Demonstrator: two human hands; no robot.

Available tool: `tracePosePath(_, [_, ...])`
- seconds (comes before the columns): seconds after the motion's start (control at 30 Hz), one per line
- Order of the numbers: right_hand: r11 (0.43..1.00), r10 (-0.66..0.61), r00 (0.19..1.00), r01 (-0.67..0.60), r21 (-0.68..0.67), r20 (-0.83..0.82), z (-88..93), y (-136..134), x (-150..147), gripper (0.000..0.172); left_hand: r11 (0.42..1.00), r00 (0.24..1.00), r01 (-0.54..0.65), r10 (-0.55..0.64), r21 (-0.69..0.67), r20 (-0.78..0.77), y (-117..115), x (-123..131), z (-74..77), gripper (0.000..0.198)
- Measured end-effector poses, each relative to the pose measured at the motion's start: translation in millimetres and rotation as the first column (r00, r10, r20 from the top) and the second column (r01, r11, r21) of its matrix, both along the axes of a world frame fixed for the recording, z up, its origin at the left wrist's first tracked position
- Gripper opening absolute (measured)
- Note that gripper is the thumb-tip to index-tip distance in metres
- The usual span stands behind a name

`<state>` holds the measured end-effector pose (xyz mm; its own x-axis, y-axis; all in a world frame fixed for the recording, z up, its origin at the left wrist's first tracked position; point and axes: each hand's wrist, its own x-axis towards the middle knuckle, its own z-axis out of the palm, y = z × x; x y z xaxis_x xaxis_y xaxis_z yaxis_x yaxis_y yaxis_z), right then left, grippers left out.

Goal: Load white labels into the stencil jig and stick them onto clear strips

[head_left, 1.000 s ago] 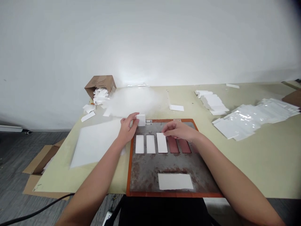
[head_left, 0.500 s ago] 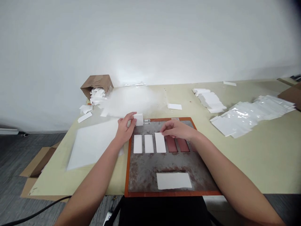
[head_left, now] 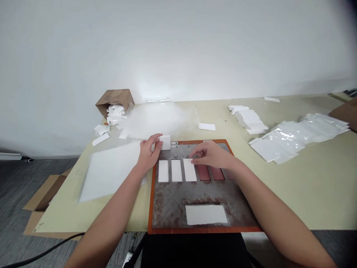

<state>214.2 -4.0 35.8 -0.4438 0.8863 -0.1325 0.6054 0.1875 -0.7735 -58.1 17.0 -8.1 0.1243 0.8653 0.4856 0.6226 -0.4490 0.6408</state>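
Note:
My left hand (head_left: pixel 149 150) pinches a small stack of white cards (head_left: pixel 165 142) at the back left corner of a grey metal plate (head_left: pixel 173 201) with an orange edge. Three white cards lie at the left of the plate's row of slots; the third card (head_left: pixel 190 170) is under the fingertips of my right hand (head_left: pixel 208 154). Thumb and fingers of that hand are curled at the card's top edge. To its right, slots show a red base (head_left: pixel 203 172), partly beneath my right hand. A larger white piece (head_left: pixel 206 214) sits near the plate's front.
A cardboard box (head_left: pixel 118 96) spilling white cards stands at the back left. Clear sheets (head_left: pixel 111 171) lie left of the plate. Fanned white cards (head_left: pixel 251 120) and plastic-sleeved pieces (head_left: pixel 295 137) are on the right. An open carton (head_left: pixel 46 193) is on the floor.
The third card has settled slightly lower into line with its slot. The fingertips of my right hand have shifted a little down its top edge. My left hand is nearly still.

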Motion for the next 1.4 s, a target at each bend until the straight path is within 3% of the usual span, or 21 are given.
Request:
tracePosePath(0.17, [0.994,0.109,0.986,-0.110,-0.002,0.127,-0.8,-5.0,-8.0,0.021,1.000,0.999,0.015,-0.016,-0.013,-0.028,-4.4,4.4,0.3,0.028])
tracePosePath(1.4, [0.998,0.060,0.964,-0.051,-0.042,0.261,2.8,-9.2,-17.0,0.019,0.999,0.996,0.023,-0.026,-0.032,-0.084,-6.0,7.9,-1.4,0.028])
